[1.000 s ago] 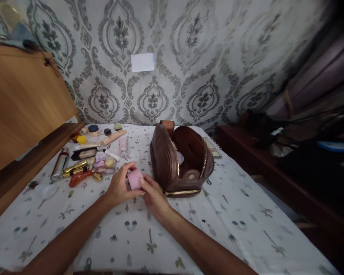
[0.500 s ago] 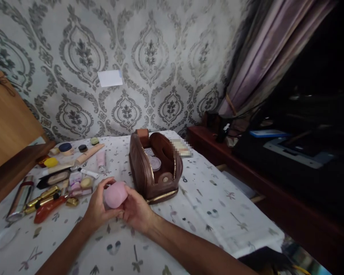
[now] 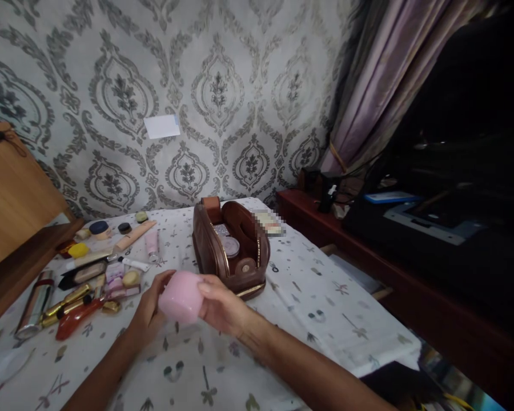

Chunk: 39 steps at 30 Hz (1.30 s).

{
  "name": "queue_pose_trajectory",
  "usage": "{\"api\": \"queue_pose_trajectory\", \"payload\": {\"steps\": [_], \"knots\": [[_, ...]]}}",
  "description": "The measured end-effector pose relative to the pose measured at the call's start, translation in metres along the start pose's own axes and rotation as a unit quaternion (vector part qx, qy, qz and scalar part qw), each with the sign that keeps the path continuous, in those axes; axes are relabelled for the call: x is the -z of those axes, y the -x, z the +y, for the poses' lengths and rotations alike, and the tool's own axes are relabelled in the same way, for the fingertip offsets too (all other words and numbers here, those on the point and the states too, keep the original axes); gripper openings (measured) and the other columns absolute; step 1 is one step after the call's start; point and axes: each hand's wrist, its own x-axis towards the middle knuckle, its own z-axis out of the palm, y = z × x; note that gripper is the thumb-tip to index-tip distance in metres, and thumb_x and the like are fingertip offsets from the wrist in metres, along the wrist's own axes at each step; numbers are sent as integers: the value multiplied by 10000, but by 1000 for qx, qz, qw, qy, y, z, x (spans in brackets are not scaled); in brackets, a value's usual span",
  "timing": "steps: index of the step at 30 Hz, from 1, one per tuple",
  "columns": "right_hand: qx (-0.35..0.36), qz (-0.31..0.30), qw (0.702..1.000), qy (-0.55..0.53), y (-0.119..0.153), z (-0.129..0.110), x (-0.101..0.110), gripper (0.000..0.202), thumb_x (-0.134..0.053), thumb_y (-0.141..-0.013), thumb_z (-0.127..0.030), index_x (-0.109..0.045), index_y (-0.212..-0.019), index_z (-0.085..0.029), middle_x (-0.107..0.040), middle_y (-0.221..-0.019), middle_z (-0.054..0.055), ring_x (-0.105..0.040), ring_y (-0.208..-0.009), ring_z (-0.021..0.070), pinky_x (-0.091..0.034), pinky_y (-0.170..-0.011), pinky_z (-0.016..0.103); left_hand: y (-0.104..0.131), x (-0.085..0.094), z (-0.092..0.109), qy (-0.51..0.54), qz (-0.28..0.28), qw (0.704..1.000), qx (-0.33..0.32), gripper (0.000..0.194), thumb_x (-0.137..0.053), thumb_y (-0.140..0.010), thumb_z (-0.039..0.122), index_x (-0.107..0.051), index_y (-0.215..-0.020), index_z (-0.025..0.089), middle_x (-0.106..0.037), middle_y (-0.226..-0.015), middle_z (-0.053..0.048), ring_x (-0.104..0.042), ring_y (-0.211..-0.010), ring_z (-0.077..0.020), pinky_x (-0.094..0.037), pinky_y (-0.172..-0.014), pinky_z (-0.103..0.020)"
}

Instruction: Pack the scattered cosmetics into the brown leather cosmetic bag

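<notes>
Between both hands, above the near part of the table, is a smooth pink jar (image 3: 182, 297), tilted toward me. My right hand (image 3: 225, 305) grips its right side, the thumb lying over the upper edge. On its other side my left hand (image 3: 151, 305) is closed around it, with most of its fingers hidden behind. Just beyond the right hand stands a brown leather toiletry bag (image 3: 205, 245), unzipped at the top. Inside the bag lie a round compact (image 3: 230, 246) and a glittery silver item (image 3: 221, 229).
Several cosmetics lie at the left, among them a pink tube (image 3: 152, 245), a red-orange bottle (image 3: 79, 319) and a metallic cylinder (image 3: 36, 305). A patterned white cloth (image 3: 308, 337) covers the table. A dark red cabinet (image 3: 295, 208) borders it at the right.
The pink jar has been tipped, so more of its side shows. My right hand has shifted slightly right and now grips along its side. The bag and cosmetics stay put.
</notes>
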Motion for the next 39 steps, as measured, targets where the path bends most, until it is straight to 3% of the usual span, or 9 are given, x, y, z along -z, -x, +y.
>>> {"api": "queue_pose_trajectory", "payload": {"steps": [3, 10, 16, 20, 24, 31, 35, 39], "knots": [[15, -4, 1000, 16, 8, -18, 1, 415, -868, -578, -407, -686, -849, -150, -625, -690, -22, -541, -609, 91, -444, -610, 218, -3, -1, 3, -64, -15, 998, 17, 436, -403, -942, 435, -512, -1263, 161, -684, -936, -67, -618, -699, -192, -519, -677, -322], [88, 9, 994, 58, 17, -59, 8, 329, -802, -693, -402, -672, -930, -215, -697, -841, 13, -651, -867, 187, -549, -771, 313, -8, -2, 9, -126, -59, 990, 13, 314, -420, -950, 379, -565, -1158, 194, -679, -832, -25, -654, -751, -188, -512, -727, -300], [159, 27, 978, 134, 13, -109, 4, 374, -809, -683, -391, -670, -969, -192, -699, -890, 26, -638, -785, 139, -557, -686, 220, -7, -2, 6, -138, -80, 987, 8, 324, -433, -947, 394, -584, -1154, 195, -675, -820, -27, -650, -749, -185, -515, -730, -292], [183, 92, 959, 195, 15, -132, 1, 374, -755, -713, -401, -650, -1008, -197, -691, -938, 39, -636, -812, 153, -557, -704, 242, -7, -2, 5, -137, -80, 987, 7, 325, -423, -960, 413, -586, -1145, 201, -671, -824, -29, -645, -742, -181, -516, -725, -288], [165, 156, 937, 267, 19, -141, 3, 374, -642, -801, -424, -603, -1102, -205, -681, -977, 59, -637, -793, 163, -552, -703, 276, -8, -2, 6, -139, -80, 987, 0, 312, -434, -961, 408, -585, -1137, 200, -672, -820, -28, -651, -740, -183, -517, -713, -287], [118, 146, 938, 292, 14, -150, 17, 363, -756, -736, -357, -615, -1016, -174, -667, -832, 18, -642, -720, 117, -525, -661, 216, -9, -2, 7, -141, -82, 987, -14, 302, -443, -956, 410, -600, -1116, 207, -677, -820, -28, -649, -733, -182, -525, -704, -280], [120, 172, 903, 375, 10, -155, 19, 309, -760, -730, -326, -615, -944, -158, -657, -876, 27, -627, -732, 107, -508, -616, 197, -8, -1, 3, -146, -96, 984, -23, 317, -448, -961, 414, -604, -1134, 198, -676, -839, -38, -653, -747, -183, -528, -711, -280], [122, 168, 864, 459, 6, -157, 18, 438, -703, -756, -319, -581, -1161, -206, -599, -821, -13, -603, -656, 111, -467, -534, 206, -9, -1, 1, -152, -99, 983, -35, 300, -476, -948, 405, -616, -1115, 200, -679, -849, -45, -654, -747, -186, -530, -703, -277]]}}
